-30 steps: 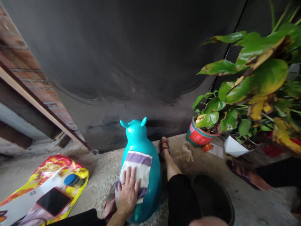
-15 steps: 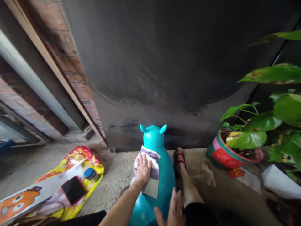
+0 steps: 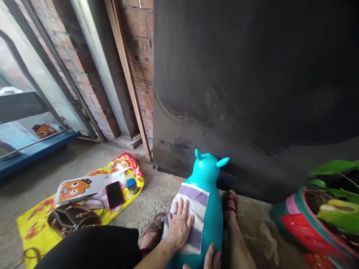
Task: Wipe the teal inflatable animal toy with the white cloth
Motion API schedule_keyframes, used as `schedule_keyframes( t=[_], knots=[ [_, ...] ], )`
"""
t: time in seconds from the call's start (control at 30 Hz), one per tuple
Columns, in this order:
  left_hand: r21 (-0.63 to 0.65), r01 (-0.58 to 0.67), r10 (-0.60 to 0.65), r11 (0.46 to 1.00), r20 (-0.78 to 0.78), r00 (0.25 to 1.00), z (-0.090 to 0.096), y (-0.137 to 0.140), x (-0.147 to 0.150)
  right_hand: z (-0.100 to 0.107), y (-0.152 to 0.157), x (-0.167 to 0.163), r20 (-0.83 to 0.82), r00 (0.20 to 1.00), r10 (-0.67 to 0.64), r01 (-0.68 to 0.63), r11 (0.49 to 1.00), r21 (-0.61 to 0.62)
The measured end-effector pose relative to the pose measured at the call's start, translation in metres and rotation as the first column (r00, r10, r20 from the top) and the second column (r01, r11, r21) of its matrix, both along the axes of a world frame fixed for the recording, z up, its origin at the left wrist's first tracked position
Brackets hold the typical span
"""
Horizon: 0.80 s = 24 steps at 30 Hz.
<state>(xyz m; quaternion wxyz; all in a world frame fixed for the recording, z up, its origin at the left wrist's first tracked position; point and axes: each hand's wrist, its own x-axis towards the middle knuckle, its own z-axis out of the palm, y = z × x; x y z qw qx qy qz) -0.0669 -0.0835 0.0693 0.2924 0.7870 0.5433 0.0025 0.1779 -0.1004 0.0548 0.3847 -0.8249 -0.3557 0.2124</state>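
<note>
A turquoise inflatable bouncy animal (image 3: 213, 209) with two ears stands between my legs, its head toward the dark panel. Across its back lies a white cloth with purple stripes (image 3: 199, 213). My left hand (image 3: 179, 226) rests flat on this cloth, fingers stretched out and a little apart. Low in the view, my right hand (image 3: 210, 259) has its fingers spread on or just over the animal's rear; most of that hand is cut off by the frame edge.
On the left, a yellow-red plastic sheet (image 3: 36, 224) bears a phone (image 3: 114, 195), a blue-lidded jar (image 3: 131, 185), a white bag (image 3: 95, 188) and a brown handbag (image 3: 74, 216). A potted plant (image 3: 294, 220) stands right. A dark panel (image 3: 238, 74) closes off the front.
The view has swung left, showing more of the sheet and a blue cart. The cloth now lies flatter, its top edge straightened. My right hand sits lower in view.
</note>
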Motion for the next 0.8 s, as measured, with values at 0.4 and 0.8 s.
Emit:
schedule_keyframes(
  t=[0.4, 0.8],
  knots=[
    [-0.059, -0.07, 0.082, 0.996, 0.239, 0.967, -0.019, 0.107, 0.056, -0.031, 0.004, 0.015, 0.019, 0.999, -0.029, 0.03, 0.999, -0.031],
    [-0.185, -0.202, 0.221, 0.962, 0.089, 0.971, -0.026, -0.024, -0.034, -0.015, -0.002, -0.003, -0.075, 0.995, 0.065, -0.063, 0.998, 0.03]
  ],
)
